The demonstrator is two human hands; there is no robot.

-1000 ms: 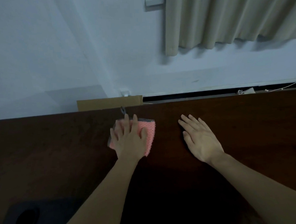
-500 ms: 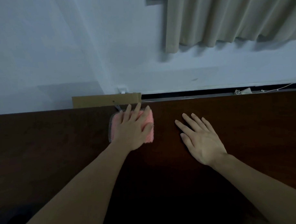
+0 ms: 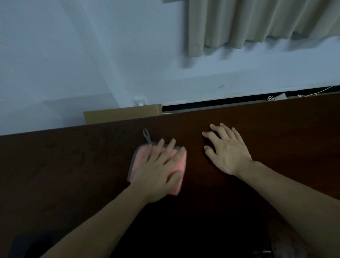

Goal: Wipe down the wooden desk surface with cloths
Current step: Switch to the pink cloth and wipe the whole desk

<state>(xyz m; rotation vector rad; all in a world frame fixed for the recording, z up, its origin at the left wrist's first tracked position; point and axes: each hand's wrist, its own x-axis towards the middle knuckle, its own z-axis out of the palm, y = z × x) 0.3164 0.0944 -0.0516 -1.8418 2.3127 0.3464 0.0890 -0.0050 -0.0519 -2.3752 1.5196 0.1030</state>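
Two hands on dark desk [image 3: 70, 171]. Left hand [image 3: 159, 171]: fingers straight, pressing pink cloth [image 3: 179, 163] flat. Right hand [image 3: 226, 152]: fingers spread, relaxed, resting on bare wood.

A cardboard box [image 3: 122, 113] stands behind the far edge, beige curtain [image 3: 258, 19] hanging against the white wall [image 3: 66, 55]

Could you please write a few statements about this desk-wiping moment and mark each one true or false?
1. The left hand presses flat on the pink cloth. True.
2. The right hand holds a second cloth. False: it rests bare on the desk.
3. The cloth's grey loop points toward the wall. True.
4. The cloth lies to the right of the right hand. False: it lies to its left.
5. A cardboard box shows behind the desk's far edge. True.
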